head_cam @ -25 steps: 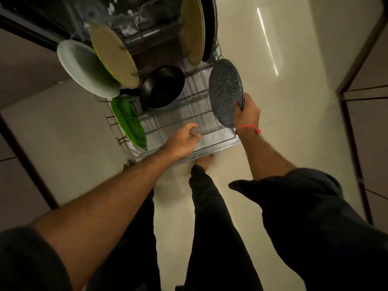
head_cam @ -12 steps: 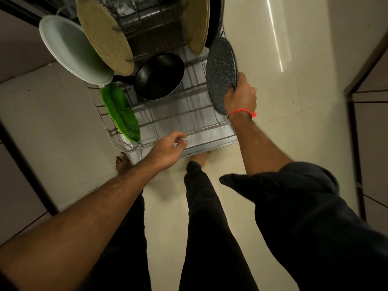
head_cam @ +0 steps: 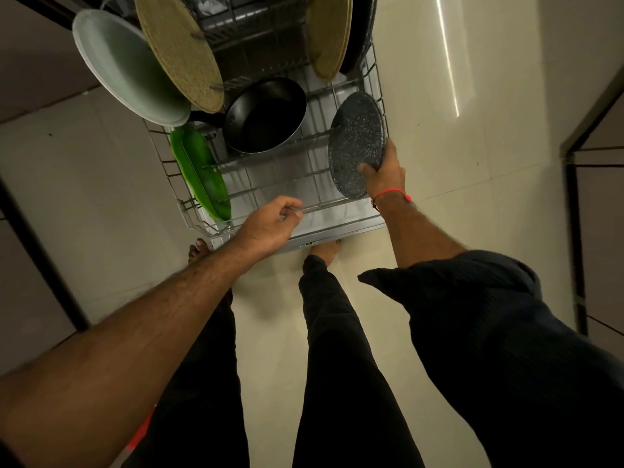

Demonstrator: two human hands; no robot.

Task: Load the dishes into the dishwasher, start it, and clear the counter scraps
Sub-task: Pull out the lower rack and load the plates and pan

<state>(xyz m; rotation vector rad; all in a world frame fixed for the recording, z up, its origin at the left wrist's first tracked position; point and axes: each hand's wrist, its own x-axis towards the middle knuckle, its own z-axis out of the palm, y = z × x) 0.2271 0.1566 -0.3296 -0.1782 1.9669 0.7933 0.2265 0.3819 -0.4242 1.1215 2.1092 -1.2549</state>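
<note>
The dishwasher's lower rack (head_cam: 341,207) is pulled out over the open door. My right hand (head_cam: 385,172) grips the lower edge of a dark speckled plate (head_cam: 356,143), which stands on edge at the rack's right side. My left hand (head_cam: 270,224) curls its fingers round the rack's front wire. In the rack stand a black frying pan (head_cam: 265,116), a green plate (head_cam: 201,172), a pale plate (head_cam: 128,69), a tan woven plate (head_cam: 179,49) and another tan plate (head_cam: 329,32) with a dark one behind it.
Pale tiled floor (head_cam: 439,163) surrounds the rack. My bare feet (head_cam: 326,249) stand just before the open door. Dark cabinet fronts (head_cam: 594,197) run along the right, and more cabinetry lines the left edge.
My right hand has lowered the speckled plate into the rack's right side. My left hand stayed at the rack's front wire.
</note>
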